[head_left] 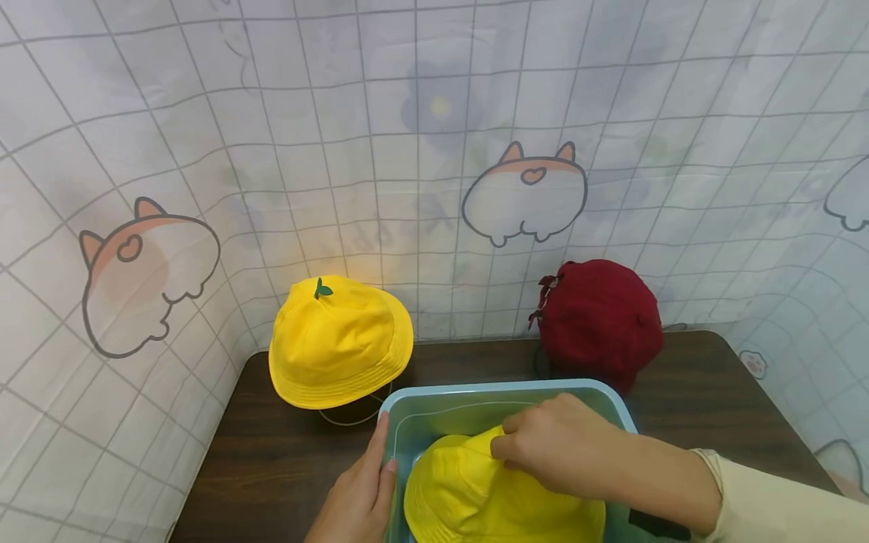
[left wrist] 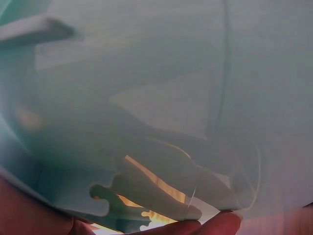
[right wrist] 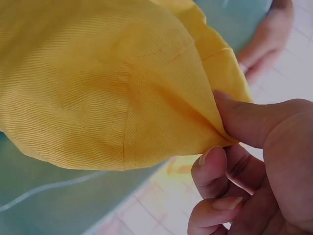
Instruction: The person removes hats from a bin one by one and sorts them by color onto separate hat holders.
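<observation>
A yellow bucket hat (head_left: 462, 490) lies crumpled in a light blue-green plastic basin (head_left: 502, 388) at the front of the table. My right hand (head_left: 560, 445) pinches a fold of the hat between thumb and fingers; in the right wrist view the ribbed yellow cloth (right wrist: 98, 93) is drawn to a point at the fingertips. At the basin's left side, my left hand (head_left: 360, 486) rests against the wall with extended fingers. The left wrist view is mostly filled by the basin's blurred, glossy wall (left wrist: 146, 88), with fingertips (left wrist: 220, 224) touching it along the bottom edge.
Behind the basin on the left, another yellow bucket hat (head_left: 339, 339) with a green sprout sits on a wire stand (head_left: 349, 422). A dark red hat (head_left: 600, 320) stands behind right. The dark wooden table (head_left: 265, 452) is backed by a white grid-patterned curtain (head_left: 380, 136).
</observation>
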`<action>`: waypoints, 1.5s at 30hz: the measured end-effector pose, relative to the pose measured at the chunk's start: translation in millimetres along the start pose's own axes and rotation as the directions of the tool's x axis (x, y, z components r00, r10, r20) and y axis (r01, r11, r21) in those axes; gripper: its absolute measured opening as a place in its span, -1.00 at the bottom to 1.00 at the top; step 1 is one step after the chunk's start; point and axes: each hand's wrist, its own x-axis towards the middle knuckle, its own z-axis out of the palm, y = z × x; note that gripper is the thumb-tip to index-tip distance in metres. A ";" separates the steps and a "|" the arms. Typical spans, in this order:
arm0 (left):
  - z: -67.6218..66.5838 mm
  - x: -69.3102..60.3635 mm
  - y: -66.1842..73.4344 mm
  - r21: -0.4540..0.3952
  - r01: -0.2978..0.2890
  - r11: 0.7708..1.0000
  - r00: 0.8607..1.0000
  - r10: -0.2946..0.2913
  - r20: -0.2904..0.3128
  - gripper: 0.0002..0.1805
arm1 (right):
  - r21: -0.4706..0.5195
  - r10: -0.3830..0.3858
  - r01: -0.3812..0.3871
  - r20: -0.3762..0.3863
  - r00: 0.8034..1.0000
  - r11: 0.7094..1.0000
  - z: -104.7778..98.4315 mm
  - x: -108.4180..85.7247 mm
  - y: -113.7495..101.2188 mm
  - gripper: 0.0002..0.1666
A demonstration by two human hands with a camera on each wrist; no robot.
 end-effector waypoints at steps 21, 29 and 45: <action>-2.9 2.9 3.1 0.009 0.068 0.998 0.996 -0.069 0.059 -0.29 | 0.020 0.011 -0.007 -0.220 0.976 1.000 -82.2 -3.7 19.8 -0.78; -0.4 2.3 2.2 -0.007 0.068 0.998 0.996 -0.067 0.062 -0.36 | 0.050 0.068 -0.057 -0.245 0.967 0.997 -122.7 4.0 24.2 -0.75; 1.3 5.2 -5.6 0.038 -0.040 0.998 0.999 0.040 -0.001 -0.29 | 0.046 0.118 -0.108 -0.374 0.920 0.993 -152.3 62.1 43.4 -0.95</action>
